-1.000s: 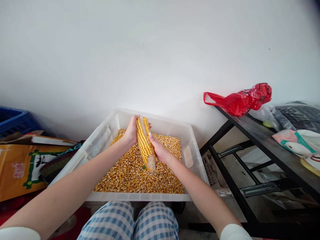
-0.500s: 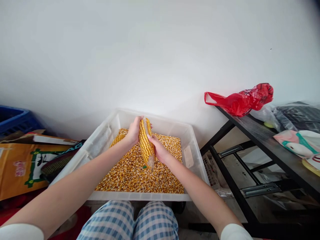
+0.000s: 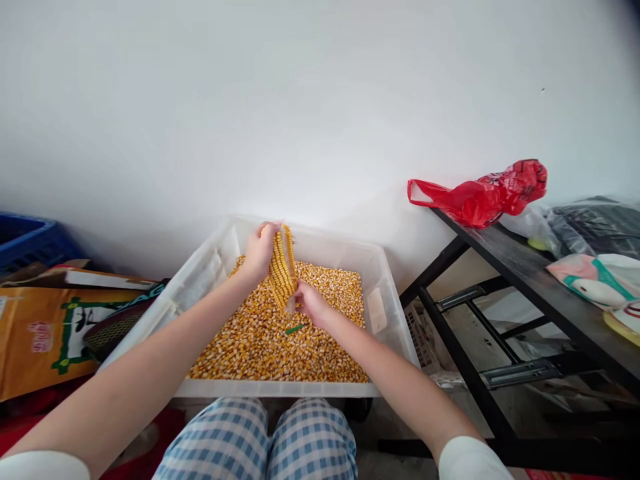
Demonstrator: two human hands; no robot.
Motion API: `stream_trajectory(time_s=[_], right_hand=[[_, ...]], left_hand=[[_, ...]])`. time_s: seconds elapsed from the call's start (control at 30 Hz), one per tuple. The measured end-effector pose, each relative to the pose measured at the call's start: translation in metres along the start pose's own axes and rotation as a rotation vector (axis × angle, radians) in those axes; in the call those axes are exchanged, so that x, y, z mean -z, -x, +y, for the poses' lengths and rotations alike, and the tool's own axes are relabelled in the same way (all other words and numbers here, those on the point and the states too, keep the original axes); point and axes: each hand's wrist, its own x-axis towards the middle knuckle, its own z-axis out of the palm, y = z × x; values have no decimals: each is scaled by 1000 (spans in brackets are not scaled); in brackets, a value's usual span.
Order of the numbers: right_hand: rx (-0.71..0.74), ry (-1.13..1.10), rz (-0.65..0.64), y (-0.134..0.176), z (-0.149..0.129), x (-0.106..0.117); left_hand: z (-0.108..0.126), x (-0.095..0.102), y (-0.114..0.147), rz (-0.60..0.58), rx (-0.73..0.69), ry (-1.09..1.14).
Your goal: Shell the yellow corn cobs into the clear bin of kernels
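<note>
A yellow corn cob (image 3: 281, 270) is held tilted above a bed of loose corn kernels (image 3: 250, 353). One lengthwise strip of the cob is bare of kernels. My left hand (image 3: 260, 250) is closed around its upper left side. The fingers of my right hand (image 3: 310, 303) are closed on its lower end, partly hidden behind it. The kernels lie in a translucent white plastic bin (image 3: 280, 389) in front of my knees. A small green stick-like thing (image 3: 294, 329) rests on the kernels below the cob.
To the right stands a black metal-framed table (image 3: 525, 267) with a red plastic bag (image 3: 480, 200) at its corner. On the left are a blue crate (image 3: 30, 240) and an orange cardboard box (image 3: 30, 340). A white wall (image 3: 300, 100) rises behind the bin.
The cob has shifted slightly up and left. My right hand has slid from the cob's middle to its lower end. More of the green thing shows now.
</note>
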Motion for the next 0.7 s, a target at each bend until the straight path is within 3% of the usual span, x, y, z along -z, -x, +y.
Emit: stream_trajectory(time_s=[0.13, 0.23, 0.7], right_hand=[[96, -153, -11, 5, -17, 5], [137, -85, -2, 10, -28, 6], [84, 53, 38, 14, -28, -5]], left_hand=[[-2, 1, -1, -45, 9, 38], [-7, -1, 3, -72, 59, 33], [-18, -4, 12, -112, 77, -60]])
